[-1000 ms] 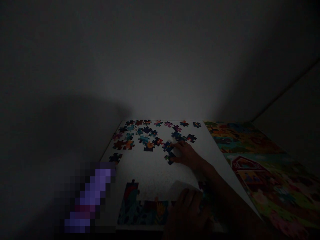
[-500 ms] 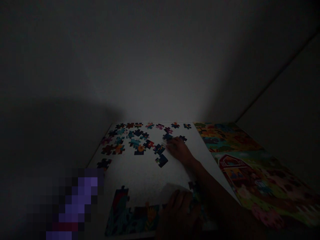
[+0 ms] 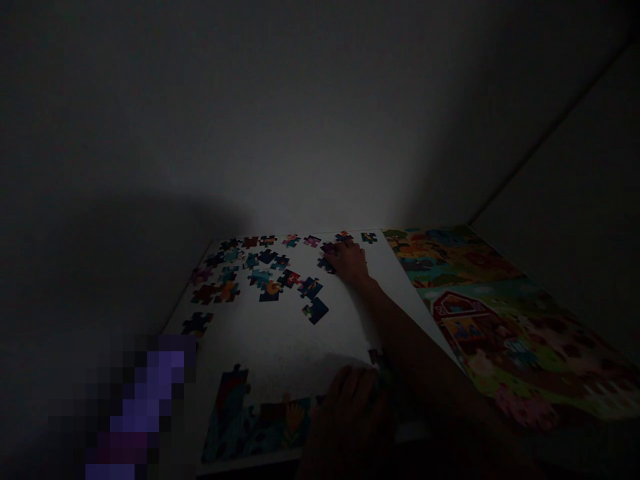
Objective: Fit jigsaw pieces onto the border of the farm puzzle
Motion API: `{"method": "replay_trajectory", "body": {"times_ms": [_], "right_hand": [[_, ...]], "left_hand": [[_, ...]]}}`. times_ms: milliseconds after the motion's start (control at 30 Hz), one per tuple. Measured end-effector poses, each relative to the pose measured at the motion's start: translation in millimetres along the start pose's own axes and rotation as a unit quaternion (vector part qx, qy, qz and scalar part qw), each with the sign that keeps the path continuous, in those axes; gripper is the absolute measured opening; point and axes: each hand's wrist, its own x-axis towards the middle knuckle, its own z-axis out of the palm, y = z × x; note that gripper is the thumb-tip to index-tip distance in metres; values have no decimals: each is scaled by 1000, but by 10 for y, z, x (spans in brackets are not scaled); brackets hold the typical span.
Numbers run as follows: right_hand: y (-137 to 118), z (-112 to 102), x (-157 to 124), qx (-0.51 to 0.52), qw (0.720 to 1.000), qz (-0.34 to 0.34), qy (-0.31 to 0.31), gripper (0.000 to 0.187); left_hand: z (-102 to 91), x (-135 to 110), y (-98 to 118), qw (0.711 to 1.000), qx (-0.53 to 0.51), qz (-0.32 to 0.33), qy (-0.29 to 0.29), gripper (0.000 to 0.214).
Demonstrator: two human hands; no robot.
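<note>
My right hand (image 3: 351, 261) lies at the far edge of a white board (image 3: 280, 343), its fingertips on dark jigsaw pieces (image 3: 327, 257). Whether it grips one is hidden in the dimness. Many loose jigsaw pieces (image 3: 260, 277) are spread over the board's far half, and one blue piece (image 3: 315, 310) lies apart nearer me. My left hand (image 3: 347, 417) rests at the near edge, holding nothing visible, next to a joined section of puzzle (image 3: 255, 427) with a colourful flower pattern. A few dark pieces (image 3: 376, 357) lie partly under my right forearm.
A colourful farm picture with a red barn (image 3: 480, 327) lies flat to the right of the board. A blurred purple object (image 3: 143, 400) sits at the lower left. Dim walls rise behind and beside the board.
My right hand has slid forward to the board's far edge, away from the blue piece. The whole view has shifted slightly as my head moved. My left hand stays near the joined section.
</note>
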Motion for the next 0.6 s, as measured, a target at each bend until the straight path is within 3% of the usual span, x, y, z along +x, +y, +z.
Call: {"method": "replay_trajectory", "body": {"times_ms": [233, 600], "right_hand": [[24, 13, 24, 13, 999, 33, 4, 42], [0, -80, 29, 19, 996, 87, -7, 38]], "left_hand": [[-98, 28, 11, 998, -30, -10, -55, 29], [-134, 72, 30, 999, -42, 2, -19, 25]]}}
